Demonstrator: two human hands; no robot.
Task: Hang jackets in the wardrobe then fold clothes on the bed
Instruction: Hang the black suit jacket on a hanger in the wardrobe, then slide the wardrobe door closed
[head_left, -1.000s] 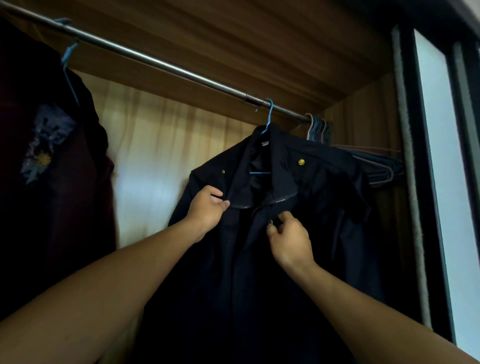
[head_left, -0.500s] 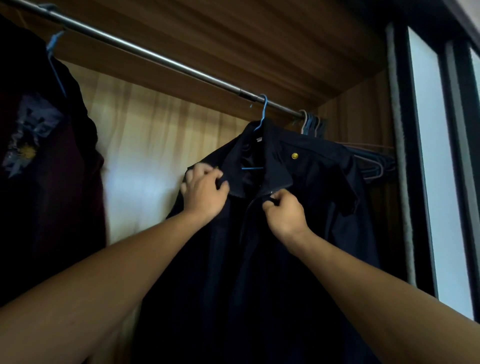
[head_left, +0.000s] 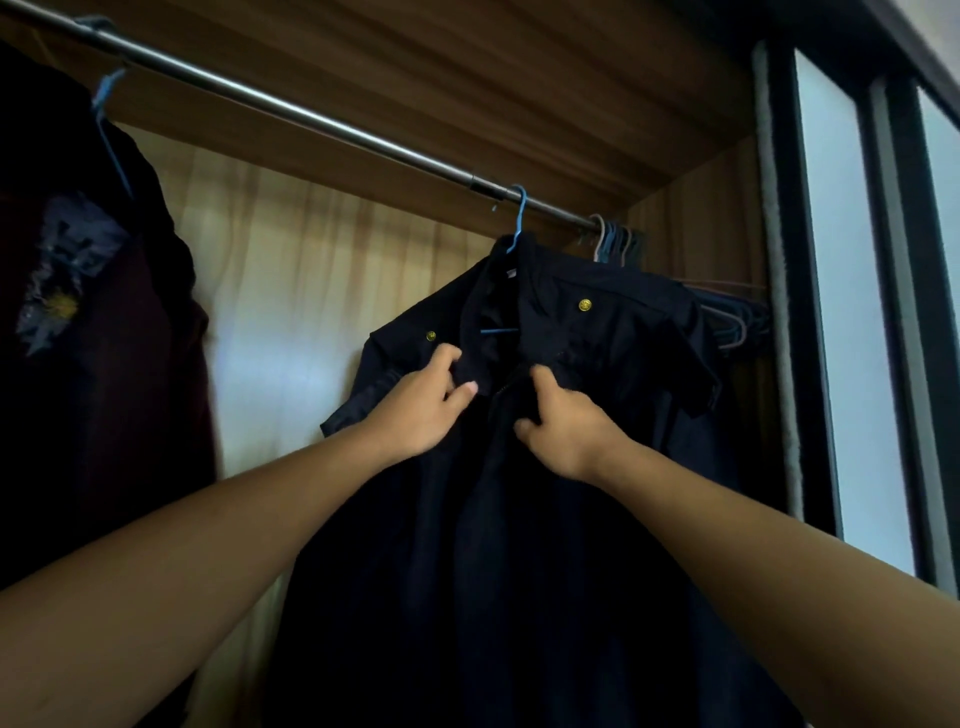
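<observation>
Dark navy jacket (head_left: 519, 545) hangs inside the wardrobe (head_left: 291, 312), front facing the camera, on a blue hanger (head_left: 517, 218) hooked over the metal rail (head_left: 311, 117) toward its right end. Collar stands open at the top, and a bar of the hanger shows in the neck opening. Two brass buttons (head_left: 585, 305) sit on the shoulders, one each side.

Left hand (head_left: 423, 410): back of the hand toward the camera, thumb and fingers pinching the collar flap and front edge on its side. Right hand (head_left: 563, 426): fingers curled into the fabric of the opposite front edge, just beside the top of the zip. The hands are close together at chest height of the jacket, one on either side of the opening. Both forearms are bare, reaching up and forward from the lower corners of the view.

A bunch of spare hangers (head_left: 613, 244) is crowded on the rail just right of the jacket. Far left, well apart, a dark maroon garment (head_left: 104, 389) with a pale print hangs from the same rail. A dark door frame (head_left: 789, 260) stands at right.
</observation>
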